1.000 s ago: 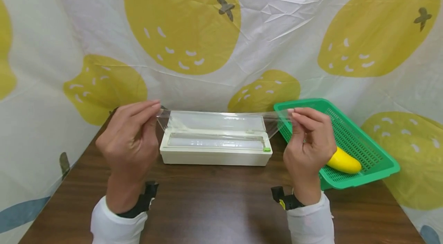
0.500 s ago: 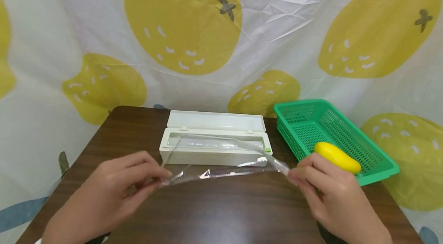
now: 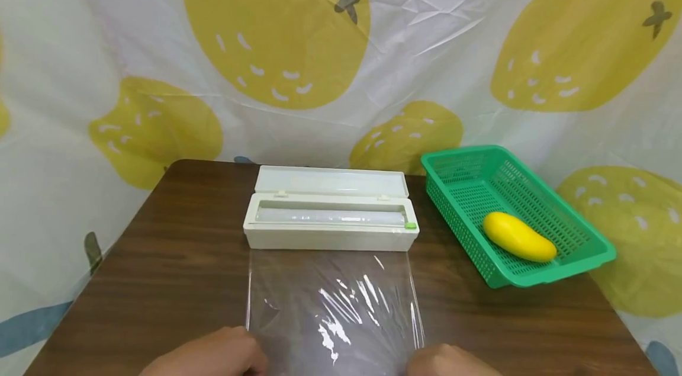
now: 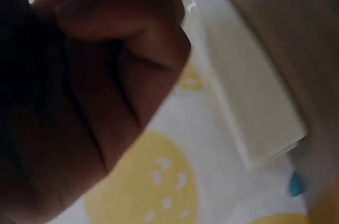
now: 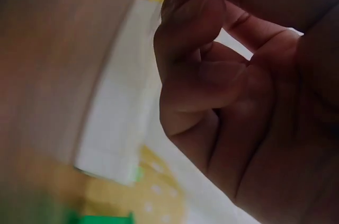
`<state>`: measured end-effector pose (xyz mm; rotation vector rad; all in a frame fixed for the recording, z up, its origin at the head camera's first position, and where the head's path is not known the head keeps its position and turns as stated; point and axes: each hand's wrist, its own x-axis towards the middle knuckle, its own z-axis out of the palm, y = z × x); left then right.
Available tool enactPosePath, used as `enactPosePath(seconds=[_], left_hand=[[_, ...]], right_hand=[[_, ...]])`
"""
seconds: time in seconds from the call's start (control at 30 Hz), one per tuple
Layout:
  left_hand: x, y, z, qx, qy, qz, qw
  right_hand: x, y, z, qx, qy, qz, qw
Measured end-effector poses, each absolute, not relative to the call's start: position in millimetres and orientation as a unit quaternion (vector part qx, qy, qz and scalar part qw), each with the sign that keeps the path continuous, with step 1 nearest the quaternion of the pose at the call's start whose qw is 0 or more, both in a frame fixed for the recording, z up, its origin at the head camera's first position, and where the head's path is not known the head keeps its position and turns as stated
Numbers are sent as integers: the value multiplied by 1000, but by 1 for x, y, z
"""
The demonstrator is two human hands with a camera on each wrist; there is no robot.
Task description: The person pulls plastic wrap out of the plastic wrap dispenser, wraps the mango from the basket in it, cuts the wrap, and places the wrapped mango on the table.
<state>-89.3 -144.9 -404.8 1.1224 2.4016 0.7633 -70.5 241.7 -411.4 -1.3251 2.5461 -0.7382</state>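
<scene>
A sheet of clear cling film [image 3: 330, 305] stretches from a white cling film dispenser box [image 3: 330, 240] toward the near edge of the head view. The box has its lid [image 3: 331, 182] tipped back, and a roll of film [image 3: 330, 217] lies inside. At the sheet's near left corner, my left hand [image 3: 213, 355] pinches the film, its fingertips cut off by the frame. My right hand [image 3: 450, 361] grips the near right corner, also partly out of frame. The right wrist view shows curled fingers [image 5: 196, 91] with thumb and index together; in the left wrist view the fingers [image 4: 122, 28] are curled and dark.
To the right of the box stands a green basket [image 3: 458, 228] with a yellow, mango-like fruit [image 3: 519, 238] in it. A green slider [image 3: 410, 225] sits at the box's right end. A lemon-print cloth [image 3: 298, 139] hangs behind the brown table [image 3: 176, 269].
Both hands have come down and toward me from above the box, drawing the film out. The narrow raised strip is now a long sheet in front of the box.
</scene>
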Motion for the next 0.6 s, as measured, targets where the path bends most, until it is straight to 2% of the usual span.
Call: enactPosePath(seconds=[0.03, 0.1, 0.2, 0.3, 0.5, 0.6], left_hand=[[-89, -143, -410, 393, 864, 256, 182], [-88, -143, -417, 358, 876, 251, 202], [-88, -142, -425, 357, 889, 226, 180], [-89, -141, -431, 340, 893, 224, 191], [-88, -140, -438, 295, 897, 239, 228], [-91, -140, -441, 306, 892, 236, 234]], right_hand=[[-70, 241, -418, -443, 855, -252, 97], [-70, 240, -428, -448, 852, -253, 96], [-71, 238, -437, -454, 855, -238, 80], [-72, 236, -442, -440, 865, -230, 78], [-71, 235, -451, -407, 875, -234, 118], [-71, 236, -455, -400, 875, -240, 131]])
